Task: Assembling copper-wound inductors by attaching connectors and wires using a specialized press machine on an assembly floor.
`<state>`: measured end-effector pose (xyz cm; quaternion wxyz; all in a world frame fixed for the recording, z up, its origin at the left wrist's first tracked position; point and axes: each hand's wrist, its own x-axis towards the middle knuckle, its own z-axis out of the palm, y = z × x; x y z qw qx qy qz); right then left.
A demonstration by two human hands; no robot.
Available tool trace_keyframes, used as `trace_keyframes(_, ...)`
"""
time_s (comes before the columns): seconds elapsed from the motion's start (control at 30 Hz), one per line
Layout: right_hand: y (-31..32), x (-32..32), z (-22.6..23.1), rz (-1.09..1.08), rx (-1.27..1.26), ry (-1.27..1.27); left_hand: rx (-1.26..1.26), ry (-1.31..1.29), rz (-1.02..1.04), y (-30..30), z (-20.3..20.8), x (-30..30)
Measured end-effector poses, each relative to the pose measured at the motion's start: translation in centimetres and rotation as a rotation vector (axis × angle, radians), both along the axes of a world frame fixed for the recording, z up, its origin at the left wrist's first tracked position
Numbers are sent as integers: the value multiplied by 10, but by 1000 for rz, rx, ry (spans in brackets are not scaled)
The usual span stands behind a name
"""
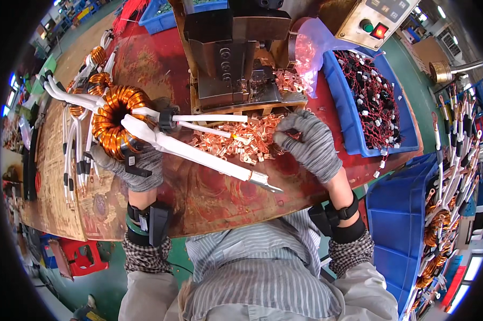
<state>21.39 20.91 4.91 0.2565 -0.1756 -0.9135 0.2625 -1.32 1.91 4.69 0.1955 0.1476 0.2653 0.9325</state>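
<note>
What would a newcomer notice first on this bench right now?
Probably the copper coil, gripped by the gloved left hand at the left of the bench, its white-sleeved leads stretching right across the red table. Next, the pile of copper lugs at centre, where the right hand is picking. Behind them stands the grey press, with a blue bin of dark parts at its right.

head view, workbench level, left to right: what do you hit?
Sleeved coils at the bench's left edge → copper toroid coil in the left hand → loose copper lugs → right hand → blue bin
</note>
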Motion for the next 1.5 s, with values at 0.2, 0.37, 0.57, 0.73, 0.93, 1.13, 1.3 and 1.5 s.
trace_keyframes(0.2,-1,5,-3,35,-767,447,95,-29,-176,-2,-5,0)
trace_keyframes(0.37,-15,0,6,247,-1369,536,-24,13,-105,-2,-4,6)
trace_keyframes(0.57,-23,-8,20,165,-1121,361,-63,2,-52,1,-2,11)
trace_keyframes(0.73,-29,-16,32,109,-1134,367,-74,23,-71,-2,-1,12)
trace_keyframes(0.93,-23,-25,35,78,-932,419,-46,12,-98,0,-5,6)
trace_keyframes(1.13,-19,-29,45,133,-849,337,-54,38,-49,3,-4,6)
trace_keyframes(1.3,-13,-33,46,156,-1091,310,-77,100,0,1,-3,2)
trace_keyframes(1.5,5,-49,34,186,-1161,344,-76,272,-73,5,7,1)
